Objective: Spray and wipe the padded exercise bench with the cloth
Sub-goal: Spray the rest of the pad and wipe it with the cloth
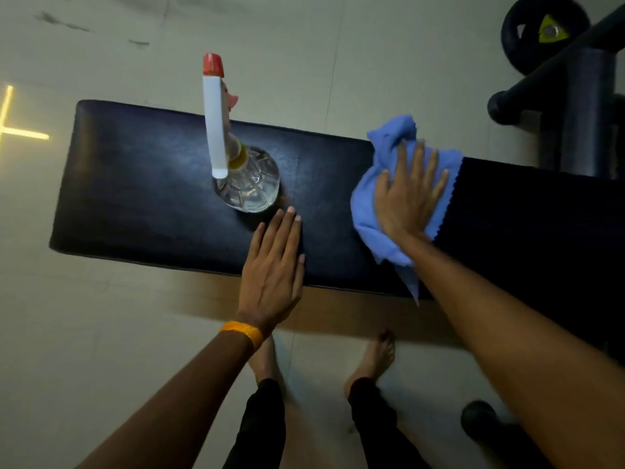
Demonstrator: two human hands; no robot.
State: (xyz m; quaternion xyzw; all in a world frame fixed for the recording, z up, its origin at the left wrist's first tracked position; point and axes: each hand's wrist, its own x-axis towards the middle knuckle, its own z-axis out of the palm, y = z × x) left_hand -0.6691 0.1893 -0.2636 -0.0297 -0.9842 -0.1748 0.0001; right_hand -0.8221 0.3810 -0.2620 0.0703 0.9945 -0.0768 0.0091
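Note:
The black padded bench (142, 184) stretches across the view from left to right. A clear spray bottle (248, 184) with a white head and a red nozzle stands upright on its middle. My left hand (274, 265) lies flat on the pad, fingers together, just in front of the bottle and apart from it. A blue cloth (368, 204) is spread on the right part of the bench. My right hand (409, 194) presses flat on top of the cloth with its fingers apart.
A dark machine frame (588, 106) and a black weight plate (541, 32) with a yellow hub stand at the far right. My bare feet (375, 357) are on the tiled floor in front of the bench. A dark round object (480, 418) lies at the lower right.

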